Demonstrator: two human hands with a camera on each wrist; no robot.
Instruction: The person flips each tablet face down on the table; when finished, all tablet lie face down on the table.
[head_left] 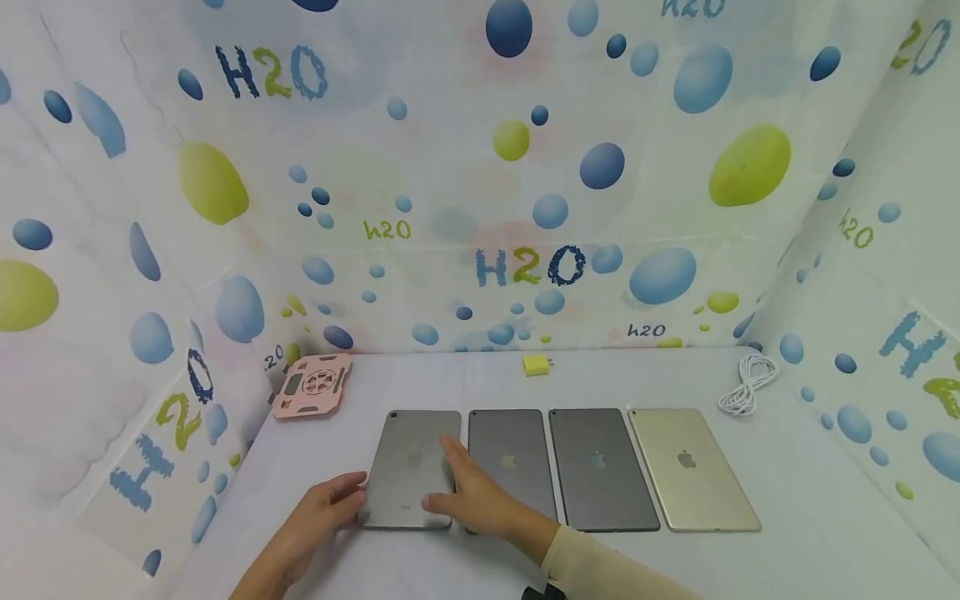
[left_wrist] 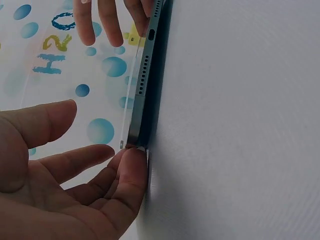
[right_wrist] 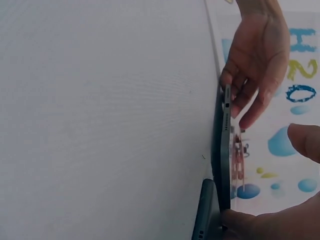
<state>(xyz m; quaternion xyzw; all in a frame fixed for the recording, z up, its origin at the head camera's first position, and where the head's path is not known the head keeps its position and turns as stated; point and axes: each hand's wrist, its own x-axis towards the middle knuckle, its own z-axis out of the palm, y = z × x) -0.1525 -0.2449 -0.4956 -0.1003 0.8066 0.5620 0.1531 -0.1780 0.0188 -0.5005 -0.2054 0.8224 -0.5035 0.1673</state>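
Four tablets lie in a row, backs up: a grey tablet [head_left: 408, 467] at the left, two darker grey tablets [head_left: 510, 433] [head_left: 603, 471] in the middle and a gold tablet [head_left: 693, 467] at the right. At the left edge of the leftmost tablet, my left hand [head_left: 318, 512] touches its side with the fingertips, thumb apart, as the left wrist view shows. My right hand [head_left: 480, 496] is spread over that tablet's right edge, partly covering the second tablet. In the right wrist view a finger of it meets the edge beside the neighbouring tablet [right_wrist: 206, 212].
A pink slotted stand [head_left: 311, 386] lies at the back left. A yellow plug adapter [head_left: 536, 365] sits at the back middle, and a coiled white cable [head_left: 746, 385] at the back right. Patterned sheets [head_left: 450, 167] surround the white table [head_left: 795, 517] on three sides.
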